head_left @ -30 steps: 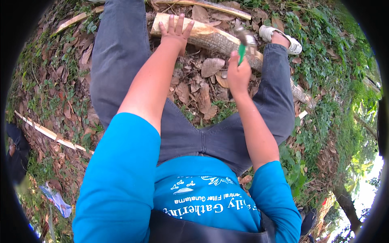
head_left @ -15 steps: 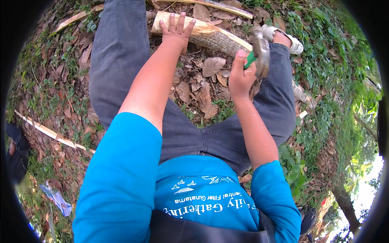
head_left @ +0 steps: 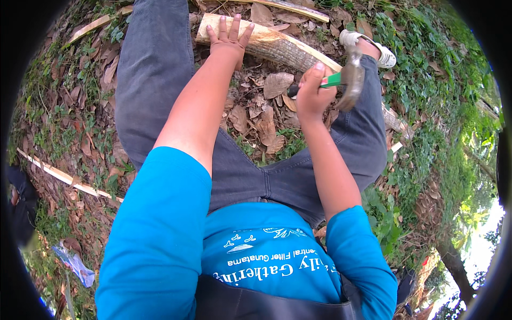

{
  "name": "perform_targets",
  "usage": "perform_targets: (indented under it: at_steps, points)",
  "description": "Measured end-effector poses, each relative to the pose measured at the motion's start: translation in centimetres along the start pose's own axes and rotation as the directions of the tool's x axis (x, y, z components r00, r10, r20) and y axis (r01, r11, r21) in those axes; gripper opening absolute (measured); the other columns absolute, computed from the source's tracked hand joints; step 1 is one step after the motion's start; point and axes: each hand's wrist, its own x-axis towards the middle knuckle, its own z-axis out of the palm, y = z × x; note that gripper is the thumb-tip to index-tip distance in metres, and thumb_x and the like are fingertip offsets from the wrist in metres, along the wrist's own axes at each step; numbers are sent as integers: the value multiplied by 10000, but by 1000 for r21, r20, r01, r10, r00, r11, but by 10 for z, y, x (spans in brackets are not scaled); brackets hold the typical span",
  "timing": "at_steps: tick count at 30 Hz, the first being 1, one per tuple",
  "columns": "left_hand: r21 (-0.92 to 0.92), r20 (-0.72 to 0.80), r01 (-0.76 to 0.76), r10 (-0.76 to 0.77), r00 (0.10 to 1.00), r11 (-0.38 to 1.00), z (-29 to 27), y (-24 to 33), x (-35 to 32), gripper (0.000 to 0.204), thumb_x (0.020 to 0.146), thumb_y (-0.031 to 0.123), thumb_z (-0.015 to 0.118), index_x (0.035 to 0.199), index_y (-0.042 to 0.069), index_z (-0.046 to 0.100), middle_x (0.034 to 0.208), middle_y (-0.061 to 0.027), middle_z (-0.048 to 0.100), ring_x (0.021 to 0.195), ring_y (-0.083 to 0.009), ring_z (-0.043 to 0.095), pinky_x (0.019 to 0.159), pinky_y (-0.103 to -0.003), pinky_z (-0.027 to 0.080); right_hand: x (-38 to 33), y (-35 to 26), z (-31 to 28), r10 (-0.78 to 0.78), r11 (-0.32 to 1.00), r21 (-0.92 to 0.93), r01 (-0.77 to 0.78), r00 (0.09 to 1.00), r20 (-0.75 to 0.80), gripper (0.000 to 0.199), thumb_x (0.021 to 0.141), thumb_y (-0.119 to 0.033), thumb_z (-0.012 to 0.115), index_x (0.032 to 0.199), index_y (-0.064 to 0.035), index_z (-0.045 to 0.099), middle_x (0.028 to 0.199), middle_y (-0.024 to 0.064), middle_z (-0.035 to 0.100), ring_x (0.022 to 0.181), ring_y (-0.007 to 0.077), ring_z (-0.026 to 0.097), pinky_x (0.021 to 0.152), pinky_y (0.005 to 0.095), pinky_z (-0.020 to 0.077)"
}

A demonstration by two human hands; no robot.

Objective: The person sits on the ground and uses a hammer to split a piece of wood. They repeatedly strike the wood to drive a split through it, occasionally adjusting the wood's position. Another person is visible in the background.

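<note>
Across the ground between my legs lies a split log (head_left: 282, 52), pale bare wood on top and rough bark on its near side. My left hand (head_left: 229, 45) rests flat on the log's pale left end, fingers spread. My right hand (head_left: 316, 95) is wrapped round the green and black handle of a hammer (head_left: 352, 80), thumb along the grip. The hammer's metal head is raised above my right leg, near the log's right part, and looks slightly blurred. Whether it touches anything I cannot tell.
Dry leaves (head_left: 266, 125) cover the ground between my legs. Thin pale wood strips lie beyond the log (head_left: 282, 5) and at the left (head_left: 69, 181). A clear plastic bag (head_left: 74, 264) is at the lower left. Green plants (head_left: 426, 69) grow on the right, beside my white shoe (head_left: 368, 48).
The hammer has turned in my right hand's grip area: its handle now lies more level and its head is lower and farther right. My left hand stays on the log.
</note>
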Motion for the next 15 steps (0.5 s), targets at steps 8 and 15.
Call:
perform_targets:
  at_steps: [8,15]
  points:
    - [-6,-11,-6,6,1000,1000,7,-4,2,1223,748,100,702,1577,316,-171,1637,-150,-231,1471,-499,-195,1109,-740,6,-13,34,-2,230,964,-162,-209,966,121,383,979,-293,564,703,-29,534,562,35,513,531,141,497,541,346,419]
    - [29,-44,-74,76,996,997,-15,21,7,1221,769,147,719,1572,324,-184,1636,-150,-235,1471,-501,-193,1114,-734,11,7,123,-26,379,599,-789,-139,917,126,390,926,-351,570,867,22,668,764,201,689,709,339,684,689,427,520]
